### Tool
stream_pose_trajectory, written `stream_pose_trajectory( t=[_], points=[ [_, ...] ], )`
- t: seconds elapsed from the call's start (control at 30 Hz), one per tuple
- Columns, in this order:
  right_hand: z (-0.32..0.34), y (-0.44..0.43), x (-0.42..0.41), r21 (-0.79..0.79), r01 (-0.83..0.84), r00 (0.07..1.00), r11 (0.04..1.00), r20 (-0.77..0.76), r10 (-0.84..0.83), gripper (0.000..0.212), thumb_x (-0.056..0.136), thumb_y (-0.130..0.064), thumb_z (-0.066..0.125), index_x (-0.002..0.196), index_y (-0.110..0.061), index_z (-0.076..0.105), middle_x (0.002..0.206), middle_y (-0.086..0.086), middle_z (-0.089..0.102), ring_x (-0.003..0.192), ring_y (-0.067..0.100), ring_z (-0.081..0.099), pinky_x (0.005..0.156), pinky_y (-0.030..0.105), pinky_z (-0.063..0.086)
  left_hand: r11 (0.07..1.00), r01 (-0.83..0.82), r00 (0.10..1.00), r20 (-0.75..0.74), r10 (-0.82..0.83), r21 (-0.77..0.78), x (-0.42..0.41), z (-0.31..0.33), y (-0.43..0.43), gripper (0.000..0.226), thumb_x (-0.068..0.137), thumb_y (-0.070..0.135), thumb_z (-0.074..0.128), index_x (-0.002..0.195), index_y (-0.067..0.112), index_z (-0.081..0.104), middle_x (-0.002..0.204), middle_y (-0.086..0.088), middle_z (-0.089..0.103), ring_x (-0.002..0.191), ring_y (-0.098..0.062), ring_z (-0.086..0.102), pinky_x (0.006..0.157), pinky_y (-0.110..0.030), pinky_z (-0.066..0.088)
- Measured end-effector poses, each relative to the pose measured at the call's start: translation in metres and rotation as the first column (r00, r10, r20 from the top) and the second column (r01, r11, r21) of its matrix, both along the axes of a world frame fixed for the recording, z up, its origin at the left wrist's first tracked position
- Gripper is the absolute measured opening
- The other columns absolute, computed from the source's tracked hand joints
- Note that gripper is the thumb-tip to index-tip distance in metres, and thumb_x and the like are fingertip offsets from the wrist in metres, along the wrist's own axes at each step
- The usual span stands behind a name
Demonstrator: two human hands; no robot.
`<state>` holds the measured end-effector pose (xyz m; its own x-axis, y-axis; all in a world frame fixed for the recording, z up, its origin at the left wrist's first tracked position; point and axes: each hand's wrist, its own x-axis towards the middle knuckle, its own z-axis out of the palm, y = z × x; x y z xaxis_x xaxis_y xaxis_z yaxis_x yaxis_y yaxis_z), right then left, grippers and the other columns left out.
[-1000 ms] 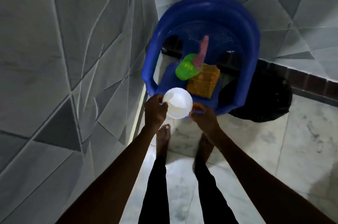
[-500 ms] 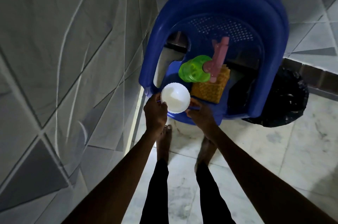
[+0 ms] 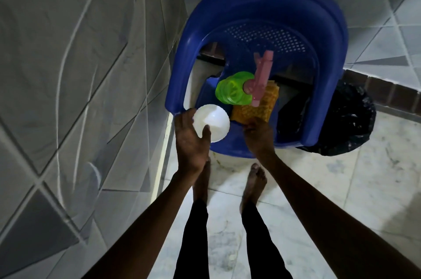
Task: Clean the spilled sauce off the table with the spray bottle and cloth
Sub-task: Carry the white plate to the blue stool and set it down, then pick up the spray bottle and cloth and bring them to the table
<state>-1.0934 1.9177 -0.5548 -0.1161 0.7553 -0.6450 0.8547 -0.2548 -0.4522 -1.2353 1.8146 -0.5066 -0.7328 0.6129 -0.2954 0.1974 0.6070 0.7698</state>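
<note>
While the green spray bottle (image 3: 232, 88) with its pink trigger head (image 3: 262, 73) stands untouched on the seat of a blue plastic chair (image 3: 262, 5), your right hand (image 3: 258, 135) reaches the near edge of the yellow cloth (image 3: 257, 107). The cloth lies just beside the bottle, partly under the trigger. Your fingers there sit in shadow on the cloth's edge, and it cannot be told whether they pinch it or only touch it. Your left hand (image 3: 191, 139) grips a white bowl (image 3: 214, 119) at the seat's front left corner, thumb hooked over the near rim and fingers round its left side.

By the look of it, the job is at the gathering stage. Neither a table nor any spilled sauce is in view, and nothing here shows spraying or wiping. Bottle and cloth both have to be picked up and carried to the spill, so the whole cleaning lies ahead.

The bowl's inside shows plain white, with no contents to be made out. The bottle is translucent, but its fill level cannot be read from above. A black bag (image 3: 337, 123) slumps on the floor behind the chair's right side, its contents hidden. You stand barefoot on pale marble (image 3: 364, 187), a grey tiled wall (image 3: 79, 73) to your left.
</note>
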Motion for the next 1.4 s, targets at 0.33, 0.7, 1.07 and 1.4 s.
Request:
stream_pose_trajectory(
  t=[0.33,0.7,1.07,1.4],
  points=[
    [-0.031,0.058,0.012,0.091,0.133,0.949,0.987,0.277,-0.154,0.075,0.077,-0.039,0.08,0.132,-0.001,0.045,0.134,0.025,0.044,0.12,0.045,0.048,0.097,0.047,0.043,0.843,0.505,0.86,-0.021,-0.51,0.186,-0.006,0.004,0.098,0.089,0.069,0.014,0.086,0.144,0.002,0.04,0.146,-0.014,0.044,0.136,-0.028,0.041,0.111,-0.037,0.038],
    [-0.035,0.069,0.001,0.086,0.129,0.917,0.988,0.369,-0.152,0.067,0.081,-0.047,0.077,0.127,-0.003,0.056,0.133,0.018,0.049,0.123,0.039,0.048,0.095,0.051,0.047,0.837,0.525,0.851,-0.073,-0.52,0.15,-0.009,0.004,0.116,0.059,0.069,0.042,0.069,0.121,0.016,0.059,0.111,0.013,0.057,0.104,-0.009,0.058,0.095,-0.021,0.047],
    [-0.029,0.075,-0.016,-0.136,0.369,0.915,0.919,-0.121,-0.385,0.054,0.082,-0.023,0.08,0.131,-0.012,0.059,0.123,0.007,0.066,0.108,0.02,0.061,0.079,0.026,0.047,0.854,0.507,0.862,-0.057,-0.504,0.118,-0.013,0.004,0.115,0.063,0.068,0.047,0.068,0.125,0.02,0.058,0.115,-0.002,0.065,0.107,-0.023,0.063,0.097,-0.041,0.05],
    [0.112,0.048,0.047,-0.113,0.432,0.837,0.895,-0.321,-0.444,0.074,0.061,-0.041,0.064,0.131,-0.019,0.057,0.117,0.004,0.07,0.107,0.026,0.066,0.093,0.051,0.056,0.865,0.46,0.858,0.152,-0.491,0.198,-0.002,0.114,0.12,0.061,0.071,0.034,0.082,0.122,0.047,0.052,0.118,-0.001,0.067,0.112,-0.026,0.062,0.1,-0.046,0.048]
  ],
)
